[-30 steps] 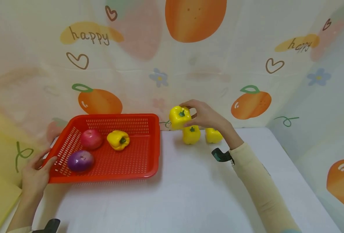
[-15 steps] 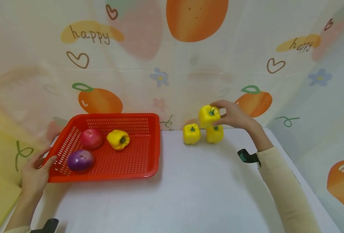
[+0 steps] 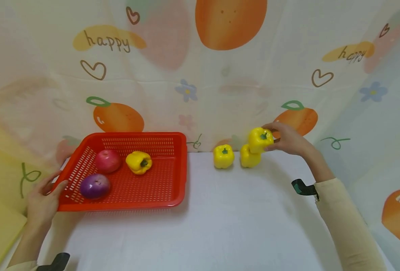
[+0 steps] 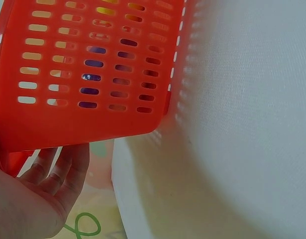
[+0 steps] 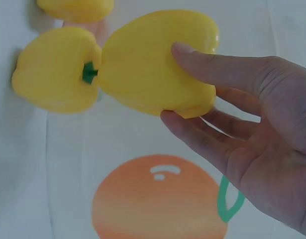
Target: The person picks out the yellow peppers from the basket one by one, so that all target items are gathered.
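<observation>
My right hand (image 3: 289,140) pinches a yellow bell pepper (image 3: 258,138) between thumb and fingers. In the right wrist view, the held pepper (image 5: 160,62) overlaps the green stem end of another yellow bell pepper (image 5: 55,69), which stands on the table. One more yellow bell pepper (image 3: 223,157) stands to its left. My left hand (image 3: 42,201) grips the left rim of a red plastic basket (image 3: 125,207), its fingers under the rim in the left wrist view. Inside the basket lie a yellow bell pepper (image 3: 138,162), a round pinkish-red fruit (image 3: 108,161) and a round purple one (image 3: 95,186).
A white-covered table (image 3: 220,226) carries the basket on its left side. Directly behind it hangs a cloth backdrop (image 3: 217,86) printed with oranges, hearts and the word "happy", which continues along both sides.
The right hand has moved right with its bell pepper, from over the left standing pepper to over the right one, then slightly lower. The left hand keeps its place on the basket.
</observation>
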`<state>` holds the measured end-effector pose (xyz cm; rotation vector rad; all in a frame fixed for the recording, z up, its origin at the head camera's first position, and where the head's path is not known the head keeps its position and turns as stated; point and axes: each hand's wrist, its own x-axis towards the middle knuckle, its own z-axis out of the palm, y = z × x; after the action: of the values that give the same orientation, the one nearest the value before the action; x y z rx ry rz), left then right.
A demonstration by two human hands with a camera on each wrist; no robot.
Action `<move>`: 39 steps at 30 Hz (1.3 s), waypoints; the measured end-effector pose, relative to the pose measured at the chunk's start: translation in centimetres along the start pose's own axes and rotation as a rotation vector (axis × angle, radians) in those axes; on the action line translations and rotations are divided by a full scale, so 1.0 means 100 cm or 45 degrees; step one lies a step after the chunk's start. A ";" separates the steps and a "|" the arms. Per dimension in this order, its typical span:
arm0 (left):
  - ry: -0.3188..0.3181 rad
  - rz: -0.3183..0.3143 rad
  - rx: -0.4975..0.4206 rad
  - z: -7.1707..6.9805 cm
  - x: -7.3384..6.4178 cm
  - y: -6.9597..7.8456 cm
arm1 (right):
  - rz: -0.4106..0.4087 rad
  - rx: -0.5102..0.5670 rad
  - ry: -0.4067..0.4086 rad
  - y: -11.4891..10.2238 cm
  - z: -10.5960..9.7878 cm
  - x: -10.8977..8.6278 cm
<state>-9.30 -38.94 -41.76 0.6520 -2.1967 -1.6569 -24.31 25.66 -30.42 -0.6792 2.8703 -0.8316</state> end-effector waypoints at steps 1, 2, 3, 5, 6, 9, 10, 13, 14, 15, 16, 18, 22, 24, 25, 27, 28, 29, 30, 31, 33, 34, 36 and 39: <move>0.005 -0.002 0.010 0.000 0.000 -0.001 | 0.011 -0.005 -0.002 0.001 -0.001 -0.001; 0.010 -0.005 0.017 0.000 0.000 -0.001 | 0.021 -0.016 -0.005 0.003 -0.001 -0.002; 0.016 -0.008 0.025 0.000 0.000 -0.002 | 0.033 -0.020 -0.008 0.004 -0.002 -0.002; 0.020 -0.011 0.021 -0.001 0.000 -0.002 | 0.048 -0.026 -0.011 0.007 -0.004 -0.003; 0.020 -0.013 0.020 -0.001 0.000 -0.002 | 0.056 -0.025 -0.012 0.009 -0.004 -0.003; 0.016 -0.019 0.015 -0.001 -0.001 -0.002 | 0.081 -0.030 -0.005 0.014 -0.006 -0.005; 0.015 -0.021 0.016 -0.002 -0.002 -0.002 | 0.084 -0.037 -0.005 0.016 -0.007 -0.005; 0.018 -0.025 0.009 -0.001 -0.002 -0.002 | 0.079 -0.074 -0.021 0.022 -0.006 -0.005; 0.018 -0.026 0.003 -0.001 -0.002 -0.003 | 0.073 -0.087 -0.030 0.024 -0.006 -0.006; 0.018 -0.029 -0.001 -0.002 -0.002 -0.003 | 0.074 -0.094 -0.047 0.026 -0.005 -0.006; 0.019 -0.029 0.001 -0.002 -0.002 -0.003 | 0.073 -0.099 -0.058 0.028 -0.004 -0.006; 0.020 -0.029 -0.007 -0.002 -0.001 -0.003 | 0.089 -0.089 -0.082 0.033 -0.001 -0.005; 0.011 -0.022 -0.033 -0.002 -0.001 -0.004 | 0.142 -0.062 -0.113 0.046 0.008 -0.005; 0.005 -0.016 -0.053 -0.002 0.000 -0.004 | 0.167 -0.061 -0.128 0.052 0.013 -0.006; 0.004 -0.013 -0.060 -0.002 0.000 -0.004 | 0.172 -0.066 -0.135 0.056 0.015 -0.006; -0.002 -0.006 -0.065 -0.002 0.000 -0.005 | 0.200 -0.072 -0.152 0.062 0.020 -0.007; -0.005 -0.002 -0.065 -0.002 0.000 -0.004 | 0.215 -0.073 -0.159 0.064 0.022 -0.007; -0.007 0.002 -0.063 -0.002 0.001 -0.004 | 0.231 -0.071 -0.164 0.066 0.024 -0.007; -0.008 0.007 -0.052 -0.001 0.001 -0.004 | 0.246 -0.069 -0.166 0.068 0.026 -0.007; -0.010 0.013 -0.047 -0.001 0.002 -0.004 | 0.259 -0.068 -0.168 0.069 0.028 -0.007; -0.019 0.018 -0.036 -0.001 0.002 -0.003 | 0.288 -0.057 -0.174 0.072 0.032 -0.007; -0.024 0.017 -0.039 -0.001 0.003 -0.002 | 0.296 -0.059 -0.178 0.074 0.033 -0.007; -0.032 0.014 -0.037 -0.001 0.003 -0.002 | 0.311 -0.060 -0.187 0.077 0.035 -0.007; -0.040 0.013 -0.030 -0.001 0.002 -0.002 | 0.316 -0.070 -0.198 0.080 0.037 -0.007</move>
<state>-9.36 -39.19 -41.89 0.6115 -2.1948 -1.6970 -26.12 30.17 -37.81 -0.3626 2.7686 -0.6384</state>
